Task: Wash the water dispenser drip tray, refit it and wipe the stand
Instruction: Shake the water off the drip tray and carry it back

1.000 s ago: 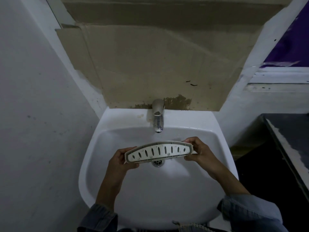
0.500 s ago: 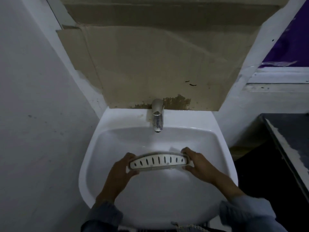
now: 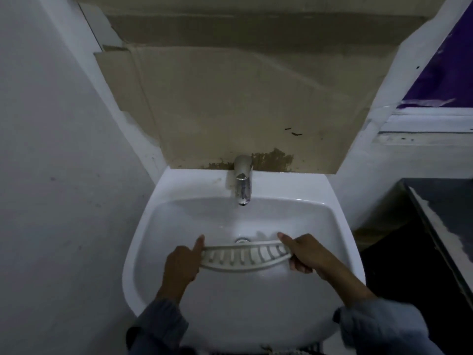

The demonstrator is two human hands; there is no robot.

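A grey wall (image 3: 58, 175) closed in the left side, and a bare, stained panel (image 3: 243, 106) rose behind the basin. To the right a dark counter (image 3: 445, 208) ran close beside the basin's edge, so the free room lay mostly above the bowl itself. The white sink (image 3: 163, 221) filled the middle, its rounded rim clear all round and the bowl wide open behind and in front of the hands. A metal tap (image 3: 243, 183) stood at the back rim, its spout well above and behind the tray. The slotted drip tray (image 3: 243, 257) was held level low in the bowl, just in front of the drain (image 3: 242, 240). The left hand (image 3: 183, 262) gripped the tray's left end, thumb up along the edge. The right hand (image 3: 304, 254) pinched its right end, thumb on top, fingers curled beneath. Grey sleeves (image 3: 378, 326) covered both forearms at the near rim.
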